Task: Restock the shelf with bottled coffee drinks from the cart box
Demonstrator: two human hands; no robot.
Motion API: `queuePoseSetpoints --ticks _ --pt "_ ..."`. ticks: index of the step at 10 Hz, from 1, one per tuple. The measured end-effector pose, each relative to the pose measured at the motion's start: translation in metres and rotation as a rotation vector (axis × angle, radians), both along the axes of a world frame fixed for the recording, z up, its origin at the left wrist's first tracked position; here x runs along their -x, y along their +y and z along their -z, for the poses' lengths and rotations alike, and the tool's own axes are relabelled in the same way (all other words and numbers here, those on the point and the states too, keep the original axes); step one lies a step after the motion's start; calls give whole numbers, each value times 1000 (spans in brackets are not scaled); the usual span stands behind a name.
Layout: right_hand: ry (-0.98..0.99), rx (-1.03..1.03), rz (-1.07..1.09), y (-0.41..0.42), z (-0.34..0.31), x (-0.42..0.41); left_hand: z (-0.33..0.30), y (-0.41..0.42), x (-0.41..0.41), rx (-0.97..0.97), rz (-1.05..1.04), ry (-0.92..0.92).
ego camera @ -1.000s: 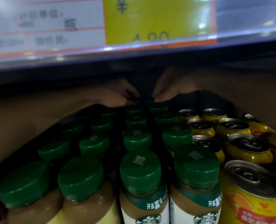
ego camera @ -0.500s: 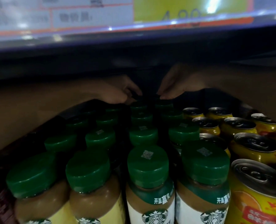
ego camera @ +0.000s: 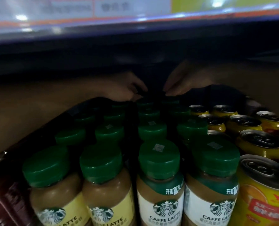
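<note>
Several rows of green-capped coffee bottles (ego camera: pixel 159 162) fill the shelf, white-labelled ones on the right and yellow-labelled ones (ego camera: pixel 101 163) on the left. Both my arms reach over them to the dark back of the shelf. My left hand (ego camera: pixel 127 88) has its fingers curled, and its thumb and fingertips pinch the cap of a back-row bottle (ego camera: pixel 145 101). My right hand (ego camera: pixel 186 82) points straight fingers down at the neighbouring back-row cap (ego camera: pixel 169 101) and touches it. The cart box is out of view.
Yellow drink cans (ego camera: pixel 262 144) stand in rows right of the bottles. A dark brown carton (ego camera: pixel 6 193) sits at the left. The upper shelf's price rail (ego camera: pixel 135 22) hangs low over my arms, leaving little height.
My view has dropped and pulled back, showing more of the front bottle labels. Both hands stay at the back-row caps, barely shifted.
</note>
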State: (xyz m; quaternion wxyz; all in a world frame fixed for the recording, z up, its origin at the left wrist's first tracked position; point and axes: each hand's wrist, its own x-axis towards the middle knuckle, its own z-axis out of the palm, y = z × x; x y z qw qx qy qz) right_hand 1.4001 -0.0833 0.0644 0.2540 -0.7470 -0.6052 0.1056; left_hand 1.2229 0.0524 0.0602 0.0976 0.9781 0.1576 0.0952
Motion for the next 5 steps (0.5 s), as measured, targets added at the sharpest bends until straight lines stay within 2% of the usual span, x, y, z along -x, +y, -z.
queuePoseSetpoints --ticks 2,4,5 --pt "-136 -17 142 -4 -2 24 2 -14 24 -32 -8 -251" --pt "-274 92 256 -8 0 101 5 -22 78 -103 -39 -144" --pt "-349 78 337 -10 4 154 7 -18 108 -127 -13 -190"
